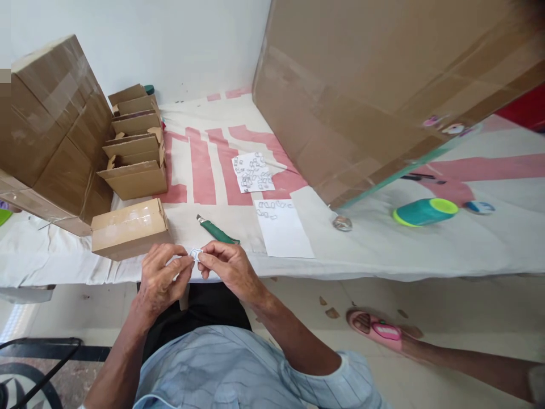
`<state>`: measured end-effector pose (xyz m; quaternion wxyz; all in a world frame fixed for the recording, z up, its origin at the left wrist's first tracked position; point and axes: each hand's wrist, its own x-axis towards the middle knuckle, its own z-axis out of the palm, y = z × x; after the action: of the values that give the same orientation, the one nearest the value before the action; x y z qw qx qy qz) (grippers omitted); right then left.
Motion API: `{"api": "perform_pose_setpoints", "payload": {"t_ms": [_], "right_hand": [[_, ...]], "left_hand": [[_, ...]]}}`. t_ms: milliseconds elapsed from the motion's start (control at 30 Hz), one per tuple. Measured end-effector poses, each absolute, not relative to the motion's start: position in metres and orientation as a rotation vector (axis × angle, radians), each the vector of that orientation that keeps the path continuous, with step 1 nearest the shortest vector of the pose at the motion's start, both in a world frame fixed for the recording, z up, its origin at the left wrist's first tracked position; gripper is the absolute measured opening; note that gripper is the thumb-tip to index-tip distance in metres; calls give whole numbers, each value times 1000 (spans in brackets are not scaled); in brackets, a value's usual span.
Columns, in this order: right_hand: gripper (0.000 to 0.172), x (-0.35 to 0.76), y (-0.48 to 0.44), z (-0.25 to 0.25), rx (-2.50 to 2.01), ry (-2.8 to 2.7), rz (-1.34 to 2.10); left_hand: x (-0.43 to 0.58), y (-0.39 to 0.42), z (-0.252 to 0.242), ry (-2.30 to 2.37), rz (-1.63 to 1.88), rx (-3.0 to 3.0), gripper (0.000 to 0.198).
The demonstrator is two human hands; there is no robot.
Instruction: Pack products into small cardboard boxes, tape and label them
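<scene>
A small white paper piece (195, 254) with a dark blue outline is pinched between my two hands at the table's front edge. My left hand (164, 275) is closed on its left side, thumb against fingertips. From the other side my right hand (227, 267) grips it the same way. Just beyond them lies a green box cutter (217, 231) with some blade out. A closed cardboard box (130, 227) stands left of the hands. To the right, a white sheet (285, 236) carries several outlined pieces along its top, and a second sheet (254, 172) behind it is covered with more.
Several open cardboard boxes (136, 180) stand in a row beside a tall carton stack (55, 136). A huge carton (361, 96) fills the back right. A tape roll (342, 222) and a teal bottle (426, 212) lie near it. Another person's sandalled foot (374, 329) shows below.
</scene>
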<state>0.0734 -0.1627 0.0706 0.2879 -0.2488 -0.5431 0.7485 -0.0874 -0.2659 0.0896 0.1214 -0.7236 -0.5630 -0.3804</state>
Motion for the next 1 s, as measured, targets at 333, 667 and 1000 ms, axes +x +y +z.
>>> {"api": "perform_pose_setpoints", "payload": {"t_ms": [333,667,1000], "right_hand": [[44,75,-162,65,-661,-1473,2012],[42,72,-163,65,-642,-1464,2040],[44,72,-163,61,-601,-1499,2049]], "left_hand": [[-84,-264,90,-1788,-1382,-2085,11],[-80,-265,90,-1879,-1589,-2009,14],[-79,-265,91,-1907,-1660,-1955,14]]}}
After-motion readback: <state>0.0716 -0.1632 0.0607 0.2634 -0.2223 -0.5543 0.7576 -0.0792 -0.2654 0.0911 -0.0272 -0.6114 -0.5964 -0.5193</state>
